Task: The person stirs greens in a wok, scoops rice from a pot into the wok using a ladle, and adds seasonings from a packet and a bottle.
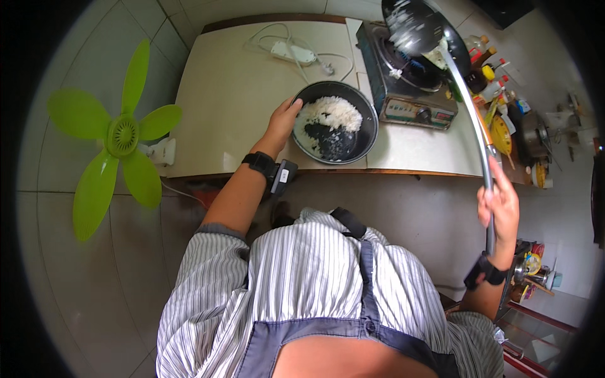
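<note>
My left hand point(283, 120) grips the left rim of a dark round pot point(371, 137), tilted slightly on the counter. Cooked white rice point(338, 111) lies in its far part, with loose grains on the bottom. My right hand point(500, 203) is closed on the long handle of a metal ladle point(418, 38), whose blurred bowl is over a black wok point(456, 40) on the gas stove point(416, 111). White grains show at the ladle, and some pale food point(436, 57) lies by the wok's near edge. A small blue flame shows under the wok.
A white power strip point(293, 53) with its cord lies on the counter point(227, 94) behind the pot. Several sauce bottles point(487, 80) and a yellow basket point(501, 134) stand right of the stove. A green fan point(124, 136) is at the left. The wok's handle points towards me.
</note>
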Demonstrator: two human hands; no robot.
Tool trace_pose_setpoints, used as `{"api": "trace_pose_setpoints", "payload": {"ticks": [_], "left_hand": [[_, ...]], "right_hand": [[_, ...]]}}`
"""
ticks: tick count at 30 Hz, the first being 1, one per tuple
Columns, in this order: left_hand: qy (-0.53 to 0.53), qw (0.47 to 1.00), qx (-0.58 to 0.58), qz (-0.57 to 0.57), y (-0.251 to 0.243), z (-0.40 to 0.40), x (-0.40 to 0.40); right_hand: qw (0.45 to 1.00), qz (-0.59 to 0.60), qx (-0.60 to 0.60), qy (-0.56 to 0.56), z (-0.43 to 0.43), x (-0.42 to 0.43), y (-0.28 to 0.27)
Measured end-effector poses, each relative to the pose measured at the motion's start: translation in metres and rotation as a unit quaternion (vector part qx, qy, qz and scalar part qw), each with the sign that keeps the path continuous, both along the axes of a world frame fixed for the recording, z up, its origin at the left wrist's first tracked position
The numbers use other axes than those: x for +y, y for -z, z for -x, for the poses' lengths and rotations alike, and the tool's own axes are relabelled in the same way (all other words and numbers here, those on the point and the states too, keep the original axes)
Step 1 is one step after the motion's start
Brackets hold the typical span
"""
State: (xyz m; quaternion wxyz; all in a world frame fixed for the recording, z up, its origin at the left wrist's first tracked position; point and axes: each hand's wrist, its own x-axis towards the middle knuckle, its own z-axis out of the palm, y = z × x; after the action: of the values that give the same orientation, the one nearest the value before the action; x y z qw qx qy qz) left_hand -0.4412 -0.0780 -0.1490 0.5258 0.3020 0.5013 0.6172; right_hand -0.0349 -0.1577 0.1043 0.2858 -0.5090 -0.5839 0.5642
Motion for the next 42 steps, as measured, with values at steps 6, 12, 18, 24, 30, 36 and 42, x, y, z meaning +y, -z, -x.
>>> {"api": "trace_pose_setpoints", "payload": {"ticks": [6, 12, 18, 24, 30, 36, 42], "left_hand": [[-0.033, 0.999, -0.038, 0.007, 0.014, -0.002, 0.001], [-0.085, 0.996, -0.008, 0.033, 0.005, -0.007, 0.008], [-0.110, 0.993, 0.028, 0.009, 0.009, -0.005, 0.004], [-0.078, 0.996, 0.016, 0.030, 0.000, -0.010, 0.008], [-0.083, 0.994, 0.072, 0.018, 0.013, 0.000, 0.018], [-0.036, 0.987, 0.154, 0.013, 0.014, 0.019, 0.022], [-0.057, 0.997, 0.044, 0.039, 0.018, 0.012, 0.033]], "right_hand": [[0.976, 0.154, -0.117, -0.097, 0.049, -0.014, 0.047], [0.961, 0.176, -0.139, -0.161, 0.069, -0.015, 0.059], [0.925, 0.368, 0.022, -0.088, 0.060, 0.005, 0.051], [0.855, -0.125, -0.391, -0.315, 0.062, 0.008, 0.037], [0.903, 0.025, -0.291, -0.316, 0.065, 0.033, 0.033], [0.908, 0.327, -0.174, -0.195, 0.056, 0.050, 0.026], [0.906, 0.407, 0.004, -0.113, 0.030, 0.052, 0.062]]}}
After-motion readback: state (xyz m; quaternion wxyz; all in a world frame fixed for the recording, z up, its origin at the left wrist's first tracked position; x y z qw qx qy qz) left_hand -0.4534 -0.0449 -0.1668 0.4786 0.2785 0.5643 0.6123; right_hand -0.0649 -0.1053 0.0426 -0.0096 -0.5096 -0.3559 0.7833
